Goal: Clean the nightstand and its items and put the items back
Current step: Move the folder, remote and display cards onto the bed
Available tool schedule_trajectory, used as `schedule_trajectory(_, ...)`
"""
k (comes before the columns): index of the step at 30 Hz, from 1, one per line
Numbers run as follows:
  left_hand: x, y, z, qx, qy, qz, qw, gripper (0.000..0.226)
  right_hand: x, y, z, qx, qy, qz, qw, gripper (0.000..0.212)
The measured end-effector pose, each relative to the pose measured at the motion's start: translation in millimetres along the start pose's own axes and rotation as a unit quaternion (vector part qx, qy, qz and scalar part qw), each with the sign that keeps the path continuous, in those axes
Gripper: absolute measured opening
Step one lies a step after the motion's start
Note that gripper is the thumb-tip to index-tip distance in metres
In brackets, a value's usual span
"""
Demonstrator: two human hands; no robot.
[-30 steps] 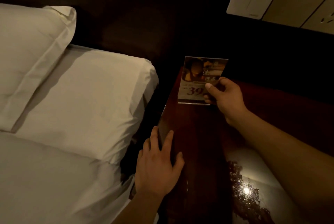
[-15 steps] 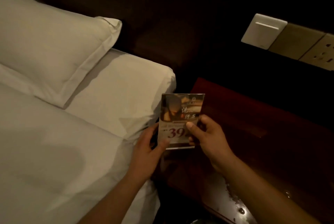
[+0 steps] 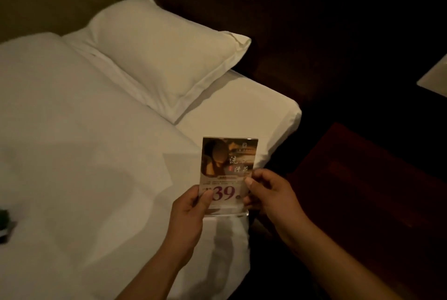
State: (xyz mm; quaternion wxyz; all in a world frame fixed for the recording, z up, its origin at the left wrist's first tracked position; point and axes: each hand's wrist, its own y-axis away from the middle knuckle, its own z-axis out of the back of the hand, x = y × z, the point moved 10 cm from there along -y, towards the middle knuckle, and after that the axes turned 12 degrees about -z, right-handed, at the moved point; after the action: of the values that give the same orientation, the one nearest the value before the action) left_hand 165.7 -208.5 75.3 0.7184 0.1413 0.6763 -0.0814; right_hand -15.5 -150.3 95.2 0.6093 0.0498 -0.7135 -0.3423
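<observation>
An acrylic sign stand [image 3: 228, 164] with a printed card showing "39" is held upright over the edge of the white bed. My left hand [image 3: 189, 212] pinches its lower left side, thumb on the front. My right hand [image 3: 271, 194] grips its lower right edge, thumb on the front face. The dark red wooden nightstand [image 3: 367, 193] lies to the right of both hands; the part of its top that shows has nothing on it.
The bed [image 3: 72, 154] with white sheets fills the left, with a white pillow [image 3: 164, 55] near the dark headboard [image 3: 302, 21]. A small dark object [image 3: 4, 223] lies on the sheet at the far left edge. A pale wall plate corner [image 3: 435, 77] shows at far right.
The sign stand was lifted off the nightstand and carried left over the bed. My left hand left the nightstand edge and took hold of the stand's left side. The view swung left.
</observation>
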Motion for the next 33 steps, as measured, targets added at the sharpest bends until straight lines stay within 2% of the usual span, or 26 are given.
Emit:
schedule_trajectory(5,0,31,73,-0.07,-0.012,0.032,0.997,0.022,-4,7,-64,0.058,0.036,-0.008,0.998,0.009)
schedule_trajectory(12,17,82,203,-0.201,-0.016,0.07,0.977,0.021,-27,25,-197,0.161,0.13,-0.024,0.978,0.013)
schedule_trajectory(18,52,125,350,-0.321,-0.045,0.096,0.941,0.018,-54,28,-322,0.214,0.17,-0.044,0.961,0.015)
schedule_trajectory(21,73,147,423,-0.39,-0.008,0.107,0.915,0.016,-70,27,-380,0.231,0.201,-0.041,0.951,0.016)
schedule_trajectory(26,113,161,510,-0.462,0.039,0.155,0.872,0.015,-92,9,-452,0.232,0.296,0.0,0.926,0.019)
schedule_trajectory(28,124,159,533,-0.474,0.042,0.162,0.865,0.012,-99,0,-474,0.211,0.376,0.066,0.9,0.024)
schedule_trajectory(31,138,152,558,-0.477,0.048,0.165,0.862,0.017,-108,-2,-500,0.181,0.511,0.19,0.819,0.04)
schedule_trajectory(33,139,148,566,-0.472,0.036,0.16,0.866,0.02,-120,0,-510,0.183,0.569,0.227,0.769,0.052)
